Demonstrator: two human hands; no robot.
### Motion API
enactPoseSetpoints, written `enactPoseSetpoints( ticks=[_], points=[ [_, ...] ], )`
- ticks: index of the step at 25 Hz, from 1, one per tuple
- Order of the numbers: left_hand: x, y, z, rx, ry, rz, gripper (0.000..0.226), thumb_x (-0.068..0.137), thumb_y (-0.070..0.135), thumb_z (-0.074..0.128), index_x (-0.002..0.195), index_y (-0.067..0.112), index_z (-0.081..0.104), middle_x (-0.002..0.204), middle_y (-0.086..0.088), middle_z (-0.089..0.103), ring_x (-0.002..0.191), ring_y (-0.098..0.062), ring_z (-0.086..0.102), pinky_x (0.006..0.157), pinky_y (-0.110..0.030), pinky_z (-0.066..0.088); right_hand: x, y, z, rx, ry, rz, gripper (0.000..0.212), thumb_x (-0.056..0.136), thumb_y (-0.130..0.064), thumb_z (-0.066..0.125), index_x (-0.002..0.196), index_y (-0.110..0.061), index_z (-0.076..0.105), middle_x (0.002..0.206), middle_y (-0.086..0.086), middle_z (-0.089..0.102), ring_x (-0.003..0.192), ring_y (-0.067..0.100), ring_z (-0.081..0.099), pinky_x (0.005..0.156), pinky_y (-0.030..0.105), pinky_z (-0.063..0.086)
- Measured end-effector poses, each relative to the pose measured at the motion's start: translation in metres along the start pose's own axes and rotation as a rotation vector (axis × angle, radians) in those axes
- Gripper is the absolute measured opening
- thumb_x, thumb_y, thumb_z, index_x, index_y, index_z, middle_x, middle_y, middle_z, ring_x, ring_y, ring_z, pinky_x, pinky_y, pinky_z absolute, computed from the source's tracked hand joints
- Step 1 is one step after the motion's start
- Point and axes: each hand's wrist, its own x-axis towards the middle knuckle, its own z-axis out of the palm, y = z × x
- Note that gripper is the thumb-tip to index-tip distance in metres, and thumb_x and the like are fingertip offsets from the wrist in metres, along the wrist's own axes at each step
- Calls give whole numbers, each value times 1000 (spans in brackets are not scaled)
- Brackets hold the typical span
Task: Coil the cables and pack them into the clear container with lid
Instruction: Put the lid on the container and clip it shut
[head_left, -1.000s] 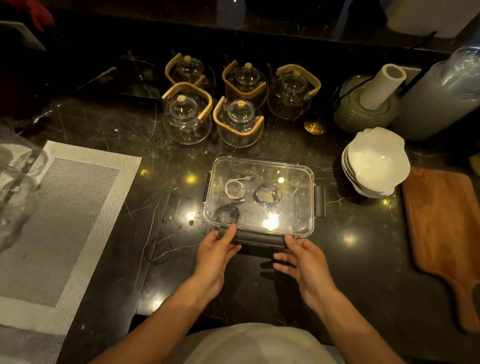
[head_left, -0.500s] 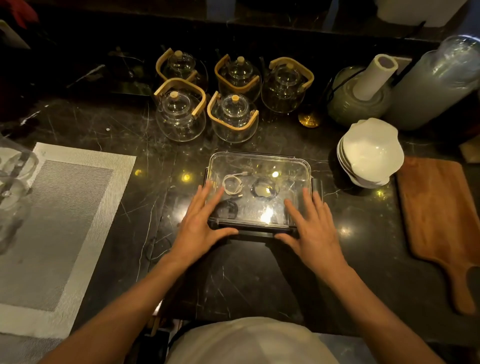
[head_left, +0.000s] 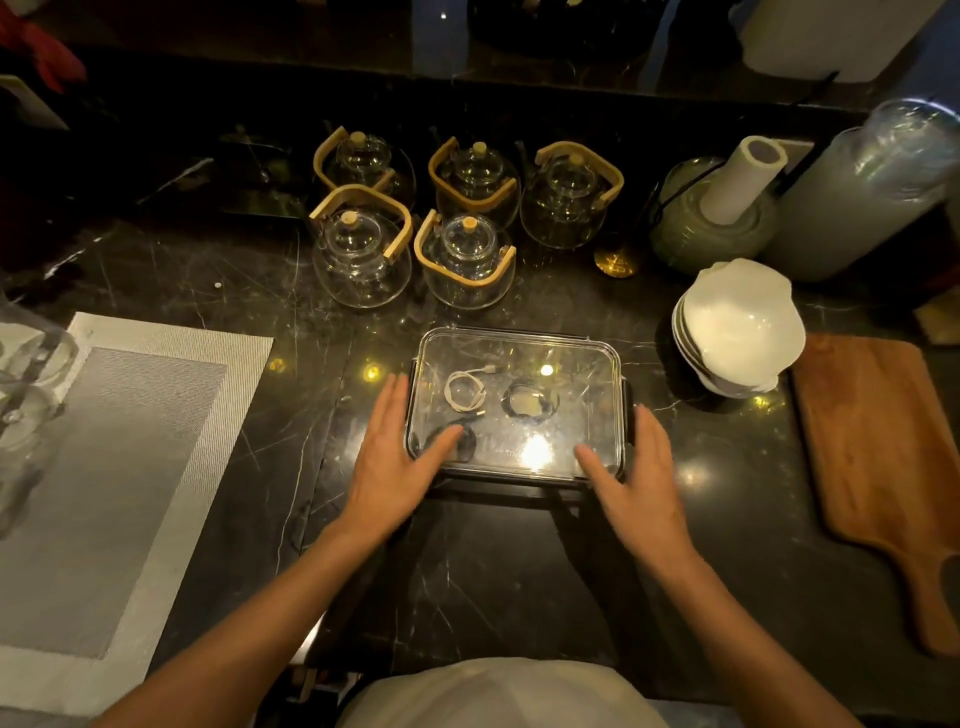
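The clear container (head_left: 571, 343) stands on the dark marble counter with its lid on. Through the lid I see a coiled white cable (head_left: 464, 391), a coiled black cable (head_left: 527, 400) and another dark coil (head_left: 457, 441) at the near left. My left hand (head_left: 392, 457) lies flat along the container's left side, fingers straight, thumb over the near left corner. My right hand (head_left: 636, 470) lies flat along the right side by the dark latch, thumb at the near right corner.
Several glass teapots (head_left: 363, 254) with wooden handles stand behind the container. A stack of white bowls (head_left: 737, 327) and a wooden board (head_left: 878, 467) lie to the right. A grey placemat (head_left: 104, 467) is on the left, with glassware at its far left.
Both hands left the front latch, pressed on the lid, then spread apart to the container's left and right sides.
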Motion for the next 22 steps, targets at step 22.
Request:
enactPoseSetpoints(
  ticks=[22],
  points=[
    [25, 3, -2, -442, 137, -262, 64, 92, 31, 73, 148, 14, 47, 131, 9, 59, 116, -8, 60, 92, -18, 49, 45, 3, -10, 429, 55, 313, 48, 97, -41, 66, 138, -17, 63, 127, -3, 69, 114, 15, 65, 99, 35, 52]
  ],
)
